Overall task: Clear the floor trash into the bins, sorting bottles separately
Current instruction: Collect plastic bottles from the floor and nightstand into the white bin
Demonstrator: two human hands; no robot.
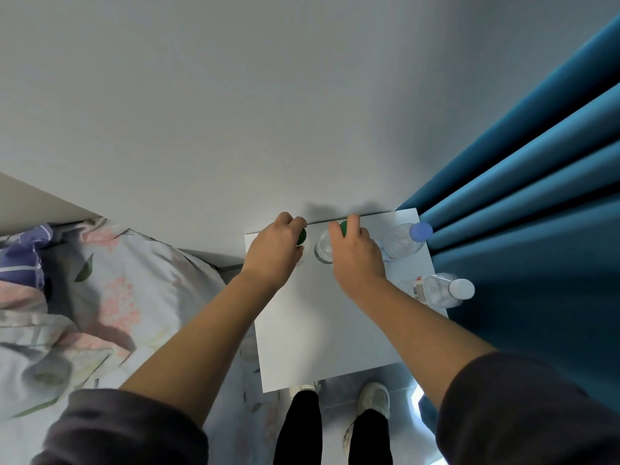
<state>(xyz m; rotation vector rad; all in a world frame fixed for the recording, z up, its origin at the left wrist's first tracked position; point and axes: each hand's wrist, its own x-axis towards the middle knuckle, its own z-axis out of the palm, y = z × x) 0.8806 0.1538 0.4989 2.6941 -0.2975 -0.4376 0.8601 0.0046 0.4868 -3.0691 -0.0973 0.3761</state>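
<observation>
Dark grey sleeves (134, 427) sit lowest, with bare forearms reaching over a white square tabletop (322, 330). The left hand (276, 246) curls its fingers over a round green cap (302, 237); whatever is beneath is hidden. The right hand (357, 256) grasps the top of a green-capped clear plastic bottle (323, 250). Right of those fingers stand a blue-capped clear bottle (401, 241) and a white-capped clear bottle (436, 290).
</observation>
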